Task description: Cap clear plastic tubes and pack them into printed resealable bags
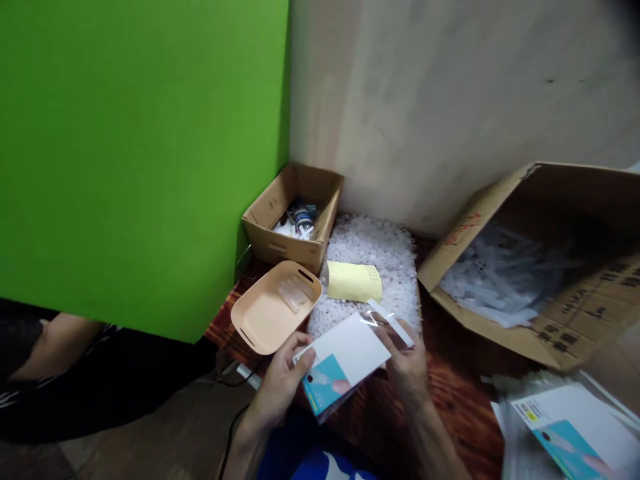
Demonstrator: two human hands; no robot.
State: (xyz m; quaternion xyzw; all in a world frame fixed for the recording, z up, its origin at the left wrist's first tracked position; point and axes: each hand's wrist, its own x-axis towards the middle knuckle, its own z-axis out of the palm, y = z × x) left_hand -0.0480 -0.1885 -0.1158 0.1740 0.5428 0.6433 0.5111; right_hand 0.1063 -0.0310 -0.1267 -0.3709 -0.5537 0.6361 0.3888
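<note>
- Left hand (277,383) pinches the packet (350,347), thumb on top.
- Right hand (411,363) holds the white strip (393,323) at its clear end — fiddly work, likely needing a steady packet.

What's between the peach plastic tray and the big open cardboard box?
A yellow paper sheet lies on a pebbly white mat there; the head view shows it.
</note>
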